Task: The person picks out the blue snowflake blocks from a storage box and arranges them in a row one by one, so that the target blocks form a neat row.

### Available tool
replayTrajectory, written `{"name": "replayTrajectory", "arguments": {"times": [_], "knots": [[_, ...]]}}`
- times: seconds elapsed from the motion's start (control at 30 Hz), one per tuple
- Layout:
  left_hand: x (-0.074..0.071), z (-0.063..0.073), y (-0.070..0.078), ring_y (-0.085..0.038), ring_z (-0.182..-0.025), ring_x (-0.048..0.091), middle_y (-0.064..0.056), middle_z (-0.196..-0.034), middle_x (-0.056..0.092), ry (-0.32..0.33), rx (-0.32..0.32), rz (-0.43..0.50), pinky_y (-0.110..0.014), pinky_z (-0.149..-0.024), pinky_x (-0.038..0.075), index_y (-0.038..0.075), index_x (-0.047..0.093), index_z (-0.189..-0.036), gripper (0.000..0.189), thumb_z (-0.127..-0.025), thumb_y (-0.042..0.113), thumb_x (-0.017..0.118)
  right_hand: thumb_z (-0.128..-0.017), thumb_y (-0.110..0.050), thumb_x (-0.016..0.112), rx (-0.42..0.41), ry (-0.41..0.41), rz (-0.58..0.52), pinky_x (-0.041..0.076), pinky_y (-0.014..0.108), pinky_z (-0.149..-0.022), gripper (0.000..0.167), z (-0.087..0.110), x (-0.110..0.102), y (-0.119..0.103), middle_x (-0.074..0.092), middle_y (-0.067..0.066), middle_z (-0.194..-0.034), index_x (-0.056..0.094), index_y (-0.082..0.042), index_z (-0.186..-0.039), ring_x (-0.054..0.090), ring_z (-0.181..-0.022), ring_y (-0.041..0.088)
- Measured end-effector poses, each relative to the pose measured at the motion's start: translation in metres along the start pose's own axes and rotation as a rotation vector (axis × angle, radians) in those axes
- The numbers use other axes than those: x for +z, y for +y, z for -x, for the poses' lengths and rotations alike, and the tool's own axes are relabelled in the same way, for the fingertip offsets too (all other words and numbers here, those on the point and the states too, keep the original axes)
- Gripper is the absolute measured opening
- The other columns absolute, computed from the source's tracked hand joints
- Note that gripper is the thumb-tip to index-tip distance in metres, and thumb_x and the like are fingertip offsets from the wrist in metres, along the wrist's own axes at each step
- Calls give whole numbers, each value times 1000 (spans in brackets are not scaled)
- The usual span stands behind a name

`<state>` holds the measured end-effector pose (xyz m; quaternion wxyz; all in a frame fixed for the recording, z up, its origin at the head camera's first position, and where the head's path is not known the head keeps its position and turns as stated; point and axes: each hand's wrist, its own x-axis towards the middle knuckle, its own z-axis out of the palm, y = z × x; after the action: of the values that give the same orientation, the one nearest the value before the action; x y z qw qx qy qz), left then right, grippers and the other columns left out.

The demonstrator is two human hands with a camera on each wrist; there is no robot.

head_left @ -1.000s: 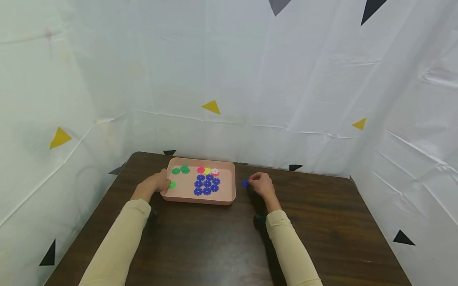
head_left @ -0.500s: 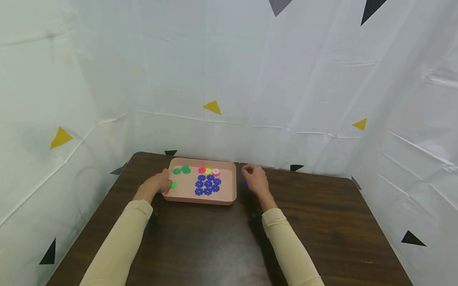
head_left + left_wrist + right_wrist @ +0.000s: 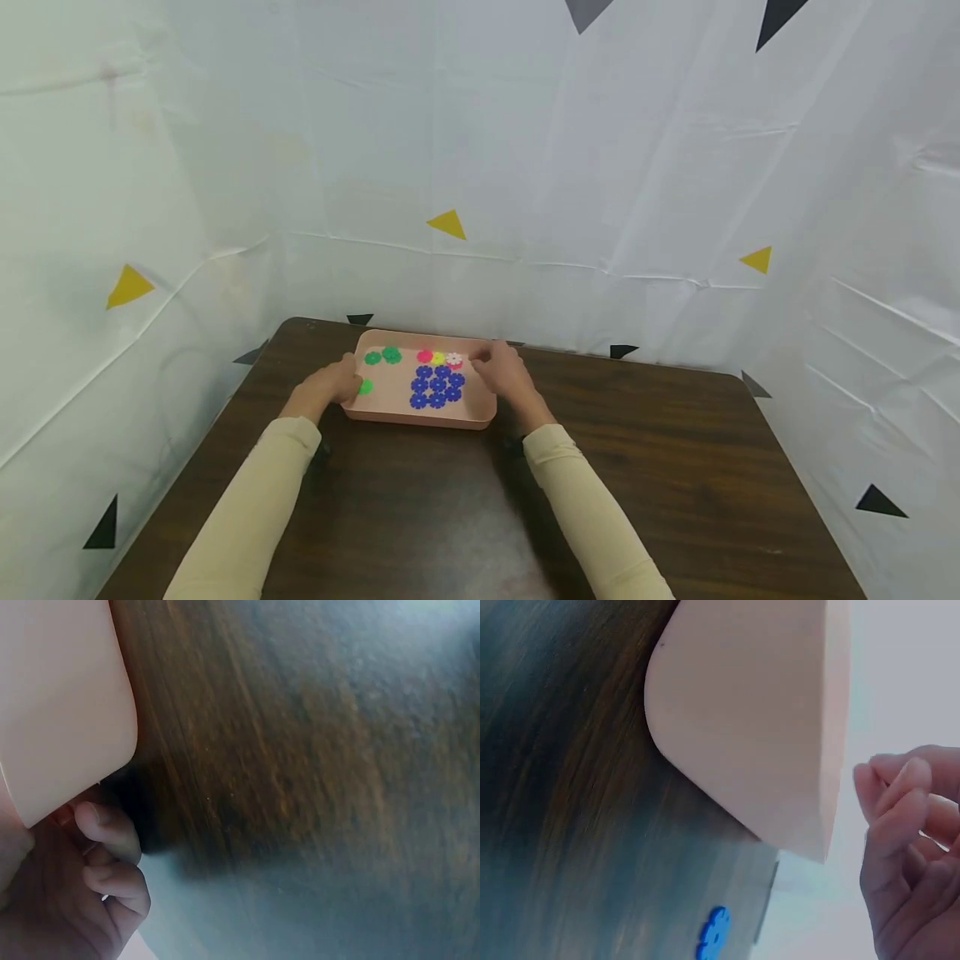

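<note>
My left hand (image 3: 322, 390) grips the left end of a pink tray (image 3: 480, 408); in the left wrist view curled fingers (image 3: 120, 889) show beneath the tray's corner. Flower-shaped plastic discs lie in the tray: several blue discs (image 3: 438, 385) right of the middle, with a pink disc (image 3: 425, 356), a yellow disc (image 3: 438, 358) and a white disc (image 3: 453, 358) behind them. My right hand (image 3: 504, 373) is over the tray's right rim, fingertips drawn together; I cannot tell whether they pinch anything. A loose blue disc (image 3: 715, 935) lies on the table beside the tray.
Dark green discs (image 3: 391, 355) lie at the tray's back left, and a light green disc (image 3: 366, 387) is close to my left hand. The tray stands near the far edge of a dark wooden table (image 3: 675, 467). White sheeting (image 3: 562, 200) surrounds the table.
My right hand has moved from beside the loose blue disc, up and to the left, over the tray's right end. The left hand stays at the tray's left end.
</note>
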<state>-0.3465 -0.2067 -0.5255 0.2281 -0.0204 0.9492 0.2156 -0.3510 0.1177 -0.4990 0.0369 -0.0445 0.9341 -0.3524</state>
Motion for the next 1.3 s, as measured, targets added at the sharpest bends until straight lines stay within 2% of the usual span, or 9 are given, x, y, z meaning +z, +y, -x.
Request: {"name": "replayTrajectory", "arguments": {"times": [0.13, 0.3, 0.4, 0.53, 0.63, 0.7, 0.83, 1.07, 1.3], "knots": [[0, 9, 2, -37, -102, 56, -28, -128, 56, 10, 4, -2, -48, -93, 45, -12, 13, -163, 66, -112, 21, 39, -105, -19, 69, -8, -72, 13, 62, 35, -70, 22, -1, 8, -4, 74, 13, -115, 76, -7, -122, 68, -76, 21], [-5, 9, 0, -36, -100, 57, -26, -119, 59, 10, 28, -5, -49, -95, 45, -13, 9, -163, 68, -110, 18, 39, -105, -17, 68, -14, -95, -10, 59, 33, -64, 23, -5, 18, -8, 72, 13, -114, 75, -6, -124, 67, -73, 21], [-6, 8, 2, -37, -103, 57, -28, -123, 59, 12, 34, -14, -50, -98, 45, -13, 7, -163, 68, -111, 18, 38, -105, -13, 66, -9, -80, -24, 61, 36, -67, 24, -7, 24, -10, 70, 13, -114, 74, -3, -125, 69, -76, 24], [-4, 4, 3, -37, -104, 58, -30, -132, 59, -5, 11, -45, -49, -97, 47, -11, 6, -164, 71, -110, 18, 42, -106, -14, 67, 25, -37, 39, 62, 43, -82, 23, -7, 31, -9, 71, 13, -117, 76, -3, -124, 70, -89, 26], [-1, 1, 4, -36, -98, 58, -29, -125, 60, -17, 7, -68, -47, -92, 47, -12, 5, -164, 73, -109, 15, 44, -105, -17, 69, 48, -17, 96, 60, 47, -94, 24, -6, 34, -9, 72, 12, -119, 76, -2, -123, 69, -100, 28], [0, -1, 4, -34, -94, 58, -26, -119, 60, -19, 1, -81, -45, -89, 46, -13, 5, -164, 73, -108, 14, 43, -105, -18, 69, 68, -27, 102, 59, 50, -98, 24, -5, 35, -10, 72, 13, -118, 75, -3, -123, 69, -102, 29], [2, -5, 3, -32, -91, 57, -24, -115, 61, -11, -20, -89, -44, -87, 46, -11, 4, -165, 74, -108, 14, 44, -104, -21, 70, 92, -75, 131, 59, 49, -95, 24, -7, 37, -13, 71, 10, -110, 72, -4, -122, 67, -96, 27], [0, -3, 3, -36, -99, 59, -27, -123, 62, 17, -16, -80, -48, -93, 47, -10, 3, -165, 78, -107, 14, 50, -100, -22, 77, 93, -105, 183, 61, 39, -83, 23, -9, 39, -20, 69, 7, -95, 71, -5, -114, 65, -82, 22], [1, -7, 3, -34, -96, 59, -25, -118, 63, 15, -13, -85, -47, -90, 48, -11, 4, -165, 75, -111, 18, 47, -98, -25, 79, 108, -91, 197, 61, 43, -91, 34, -9, 42, -20, 68, 8, -101, 69, -5, -123, 66, -87, 22]]}}
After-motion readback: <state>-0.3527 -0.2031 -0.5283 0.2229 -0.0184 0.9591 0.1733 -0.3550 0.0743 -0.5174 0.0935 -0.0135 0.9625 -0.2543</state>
